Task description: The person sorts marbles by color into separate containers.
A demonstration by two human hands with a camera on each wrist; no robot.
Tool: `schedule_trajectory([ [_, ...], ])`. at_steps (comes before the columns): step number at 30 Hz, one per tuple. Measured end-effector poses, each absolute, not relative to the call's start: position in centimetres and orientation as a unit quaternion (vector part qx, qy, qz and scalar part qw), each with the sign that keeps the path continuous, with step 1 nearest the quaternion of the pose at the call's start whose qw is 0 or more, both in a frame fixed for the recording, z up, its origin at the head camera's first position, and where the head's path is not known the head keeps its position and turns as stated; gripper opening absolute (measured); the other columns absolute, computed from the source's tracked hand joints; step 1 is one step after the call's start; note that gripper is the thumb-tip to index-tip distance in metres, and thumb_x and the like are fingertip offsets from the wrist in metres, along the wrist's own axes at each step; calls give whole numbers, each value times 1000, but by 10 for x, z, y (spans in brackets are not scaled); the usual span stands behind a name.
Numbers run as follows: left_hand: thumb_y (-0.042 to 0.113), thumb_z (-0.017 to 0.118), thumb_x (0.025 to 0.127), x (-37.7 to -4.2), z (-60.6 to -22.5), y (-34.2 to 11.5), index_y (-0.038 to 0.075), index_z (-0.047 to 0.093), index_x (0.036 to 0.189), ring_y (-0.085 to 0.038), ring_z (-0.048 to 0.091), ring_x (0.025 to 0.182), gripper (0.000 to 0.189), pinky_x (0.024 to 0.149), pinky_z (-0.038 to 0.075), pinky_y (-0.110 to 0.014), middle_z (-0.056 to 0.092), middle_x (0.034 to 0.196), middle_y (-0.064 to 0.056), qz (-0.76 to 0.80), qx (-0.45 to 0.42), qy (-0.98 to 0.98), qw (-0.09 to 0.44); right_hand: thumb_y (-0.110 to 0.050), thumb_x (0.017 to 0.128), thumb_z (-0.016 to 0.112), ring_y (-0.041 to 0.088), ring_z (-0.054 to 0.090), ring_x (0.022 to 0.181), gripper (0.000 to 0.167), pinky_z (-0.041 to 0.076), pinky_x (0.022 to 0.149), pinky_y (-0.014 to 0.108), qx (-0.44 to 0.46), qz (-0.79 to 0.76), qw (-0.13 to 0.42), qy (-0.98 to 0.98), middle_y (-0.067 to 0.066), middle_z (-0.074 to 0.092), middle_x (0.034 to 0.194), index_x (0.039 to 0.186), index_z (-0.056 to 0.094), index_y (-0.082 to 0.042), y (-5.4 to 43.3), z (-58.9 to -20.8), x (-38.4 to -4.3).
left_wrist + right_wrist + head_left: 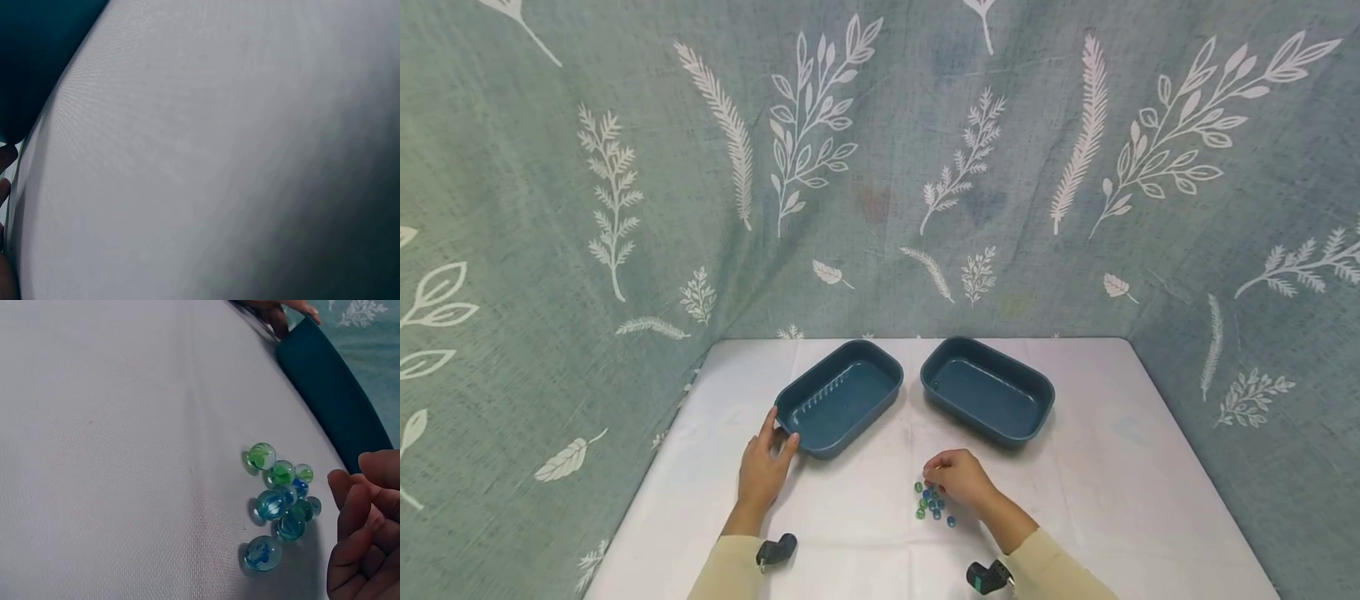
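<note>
My left hand [763, 477] touches the near left corner of a dark blue rectangular tray [839, 450], fingers spread about the corner. Part of this tray [37, 56] and a few dark fingertips appear at the left edge of the left wrist view. Just beyond a small cluster of green and blue glass marbles [932, 505], my right hand [964, 478] is bent with thumb and fingertips near each other. No marble shows between the fingertips in the right wrist view, where the hand [369, 531] is beside the marbles [290, 524]; a hidden one cannot be ruled out.
A second dark blue tray [988, 427] stands at the right, with one small marble [936, 385] at its left end. Both trays rest on a white cloth-covered table [1105, 500]. Leaf-patterned green-grey fabric [880, 175] hangs around the back and sides.
</note>
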State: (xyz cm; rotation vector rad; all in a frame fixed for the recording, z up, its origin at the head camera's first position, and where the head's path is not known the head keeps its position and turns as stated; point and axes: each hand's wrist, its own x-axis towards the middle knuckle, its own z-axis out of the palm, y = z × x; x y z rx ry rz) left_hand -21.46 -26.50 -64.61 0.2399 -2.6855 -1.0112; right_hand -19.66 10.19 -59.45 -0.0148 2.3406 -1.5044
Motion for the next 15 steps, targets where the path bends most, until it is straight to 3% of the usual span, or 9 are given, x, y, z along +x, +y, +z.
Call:
schedule_trajectory([
  [15, 60, 52, 93, -216, -646, -264, 35, 20, 156, -54, 28, 134, 74, 105, 21, -68, 43, 147, -12, -348, 86, -924, 136, -16, 85, 74, 13, 57, 55, 6, 47, 54, 29, -25, -460, 174, 871, -3, 67, 65, 83, 73, -10, 88, -599, -197],
])
